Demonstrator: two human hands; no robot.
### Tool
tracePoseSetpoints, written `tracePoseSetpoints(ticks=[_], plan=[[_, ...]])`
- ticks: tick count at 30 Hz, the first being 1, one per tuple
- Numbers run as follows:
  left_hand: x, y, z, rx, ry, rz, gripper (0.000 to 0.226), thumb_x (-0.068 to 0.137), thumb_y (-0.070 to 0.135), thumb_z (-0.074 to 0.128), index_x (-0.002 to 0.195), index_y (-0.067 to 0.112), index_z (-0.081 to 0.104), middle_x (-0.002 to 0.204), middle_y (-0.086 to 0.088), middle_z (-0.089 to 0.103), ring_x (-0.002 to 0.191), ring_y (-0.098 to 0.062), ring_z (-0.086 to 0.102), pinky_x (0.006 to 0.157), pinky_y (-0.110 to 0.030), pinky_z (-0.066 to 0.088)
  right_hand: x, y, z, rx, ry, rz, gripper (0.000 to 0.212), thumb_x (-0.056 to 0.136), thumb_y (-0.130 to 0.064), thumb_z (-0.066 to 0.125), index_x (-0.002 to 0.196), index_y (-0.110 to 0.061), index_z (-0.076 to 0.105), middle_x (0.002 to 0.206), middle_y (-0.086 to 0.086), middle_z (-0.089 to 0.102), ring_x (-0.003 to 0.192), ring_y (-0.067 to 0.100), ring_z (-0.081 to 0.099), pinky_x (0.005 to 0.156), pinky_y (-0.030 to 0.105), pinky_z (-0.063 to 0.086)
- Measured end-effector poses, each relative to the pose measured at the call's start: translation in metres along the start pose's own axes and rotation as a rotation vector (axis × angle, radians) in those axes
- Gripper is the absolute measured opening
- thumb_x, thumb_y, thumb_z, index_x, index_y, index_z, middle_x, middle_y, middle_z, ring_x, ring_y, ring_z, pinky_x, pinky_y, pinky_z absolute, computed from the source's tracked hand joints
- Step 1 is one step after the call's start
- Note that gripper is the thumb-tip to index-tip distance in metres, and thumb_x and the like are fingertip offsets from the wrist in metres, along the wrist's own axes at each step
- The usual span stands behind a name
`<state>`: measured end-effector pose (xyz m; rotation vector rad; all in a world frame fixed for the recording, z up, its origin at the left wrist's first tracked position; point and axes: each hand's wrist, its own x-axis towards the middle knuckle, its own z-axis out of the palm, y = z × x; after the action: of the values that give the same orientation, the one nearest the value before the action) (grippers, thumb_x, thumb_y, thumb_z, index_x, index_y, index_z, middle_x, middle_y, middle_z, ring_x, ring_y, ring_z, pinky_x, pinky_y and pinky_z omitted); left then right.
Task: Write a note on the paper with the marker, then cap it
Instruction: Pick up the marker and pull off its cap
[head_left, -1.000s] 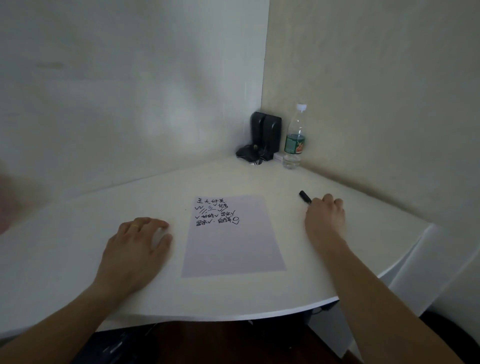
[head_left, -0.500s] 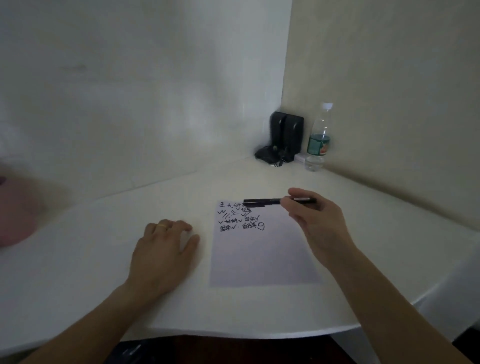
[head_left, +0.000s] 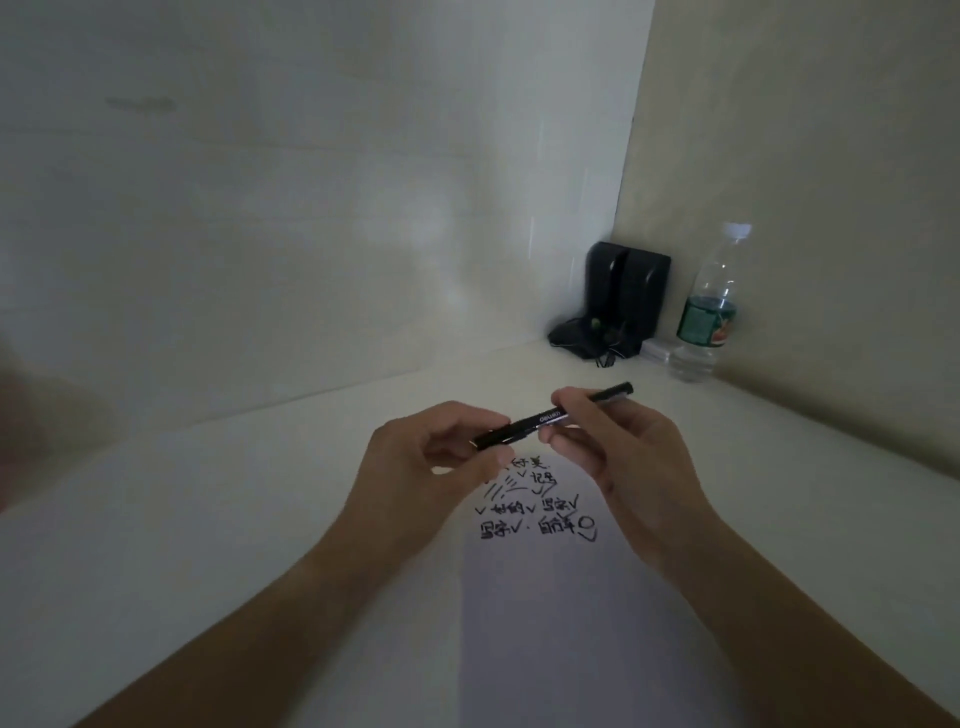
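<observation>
A black marker (head_left: 550, 417) is held level above the top of the paper (head_left: 571, 613), cap on. My left hand (head_left: 415, 473) pinches its left, capped end with thumb and fingers. My right hand (head_left: 618, 452) grips the barrel's right half, the tail sticking out past my fingers. The white sheet lies on the white desk (head_left: 208, 519) and carries several lines of black handwriting with check marks near its top. My hands hide the first written line in part.
Two black speakers (head_left: 626, 296) and a tangle of black cable stand in the far corner. Beside them is a clear water bottle (head_left: 706, 306) with a green label. Walls close the desk at the back and right.
My right hand picked the marker up from the desk at the right and carried it over the paper. My left hand rose off the desk and took hold of the marker's left end.
</observation>
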<state>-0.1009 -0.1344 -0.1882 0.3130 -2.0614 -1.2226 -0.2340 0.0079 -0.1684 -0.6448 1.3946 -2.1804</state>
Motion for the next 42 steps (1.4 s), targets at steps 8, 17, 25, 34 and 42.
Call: tracePoseSetpoints(ticks=[8,17,25,34,42], plan=[[-0.002,-0.005,0.001,-0.014,0.014,0.094,0.011,0.086,0.017,0.078,0.096,0.022,0.082,0.078,0.003,0.081,0.069,-0.009,0.078,0.07,-0.012,0.057,-0.005,0.012,-0.004,-0.154,-0.129,-0.101,0.029,0.08,-0.025,0.072,0.089,0.002,0.077,0.07,0.014,0.072,0.056,0.02,0.067,0.052,0.023,0.054],[-0.004,-0.001,0.009,0.095,-0.173,0.004,0.036,0.106,0.035,0.04,0.083,0.012,0.055,0.058,-0.014,0.055,0.048,-0.01,0.043,0.05,-0.018,0.037,-0.007,0.015,-0.004,-0.16,-0.151,-0.164,0.03,0.081,-0.021,0.069,0.093,0.006,0.075,0.065,0.012,0.069,0.054,0.021,0.063,0.05,0.025,0.051],[-0.003,0.003,0.02,0.053,-0.225,0.074,0.045,0.108,0.03,0.032,0.063,0.025,0.031,0.053,0.007,0.035,0.052,-0.014,0.028,0.055,-0.031,0.028,-0.013,0.016,0.004,-0.177,0.01,-0.207,0.022,0.097,-0.012,0.062,0.078,-0.005,0.072,0.053,0.003,0.059,0.041,0.013,0.048,0.038,0.02,0.038],[-0.002,0.004,0.021,-0.017,-0.267,0.047,0.048,0.109,0.03,0.032,0.061,0.029,0.029,0.048,0.009,0.034,0.049,-0.013,0.028,0.054,-0.037,0.029,-0.015,0.02,0.013,-0.135,0.083,-0.192,0.028,0.098,-0.014,0.063,0.07,-0.01,0.067,0.049,0.001,0.055,0.035,0.011,0.042,0.035,0.019,0.029],[-0.001,-0.021,-0.028,0.05,-0.095,-0.063,0.045,0.109,0.03,0.035,0.067,0.016,0.041,0.056,0.007,0.039,0.051,-0.011,0.035,0.05,-0.018,0.031,0.006,-0.003,-0.033,0.018,0.299,-0.215,0.025,0.1,-0.01,0.058,0.077,-0.005,0.066,0.049,-0.002,0.058,0.038,0.01,0.049,0.035,0.02,0.032]])
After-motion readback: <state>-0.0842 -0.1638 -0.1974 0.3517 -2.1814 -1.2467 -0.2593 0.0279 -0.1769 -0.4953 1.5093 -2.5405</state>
